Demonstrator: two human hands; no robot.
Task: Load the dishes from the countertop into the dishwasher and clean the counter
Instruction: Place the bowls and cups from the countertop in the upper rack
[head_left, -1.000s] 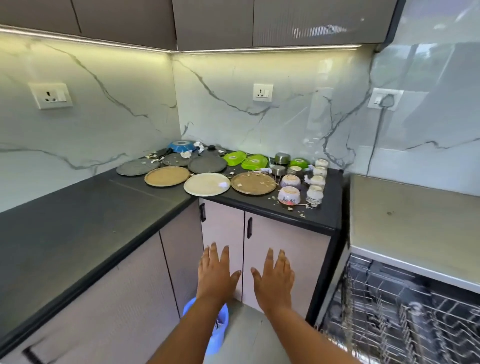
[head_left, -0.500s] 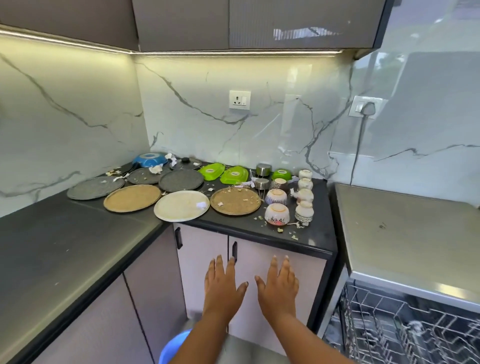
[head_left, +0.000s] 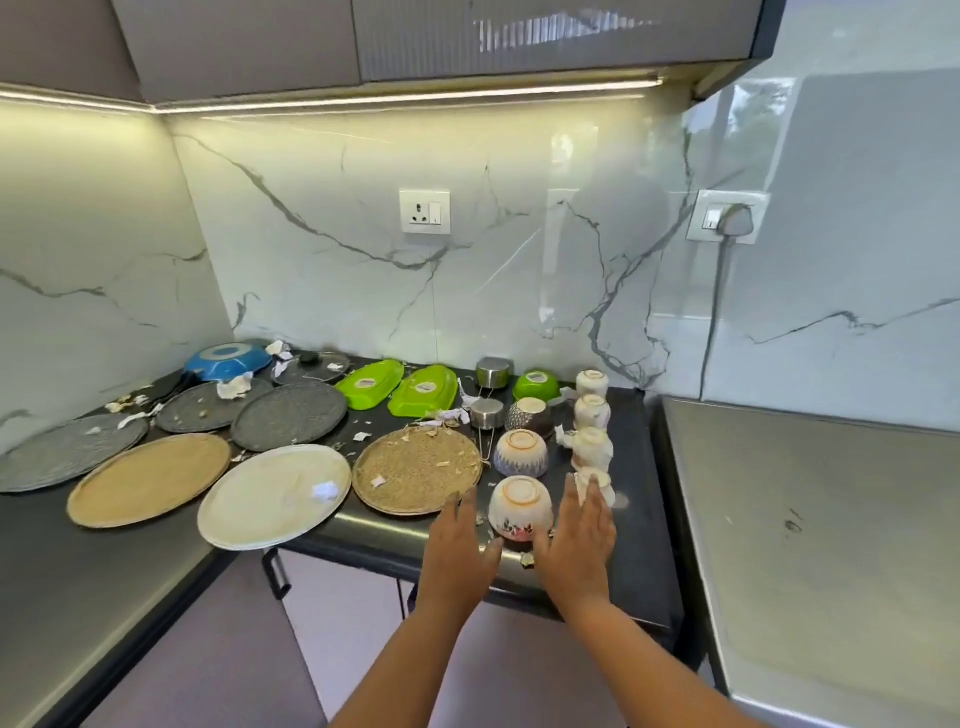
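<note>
My left hand (head_left: 457, 545) and right hand (head_left: 576, 540) are flat, fingers straight, holding nothing, flanking the upturned white floral ceramic bowl (head_left: 519, 506) at the black countertop's (head_left: 639, 561) front edge. Bowl looks stiff, glazed-slick, breakable, so I'd clasp its sides.

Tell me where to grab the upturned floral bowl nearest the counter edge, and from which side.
Grip the floral bowl by its flared side walls, one palm on each side, as the left hand and right hand already flank it. It sits upside down, so the rim is against the counter and only the narrow foot faces up.
</note>
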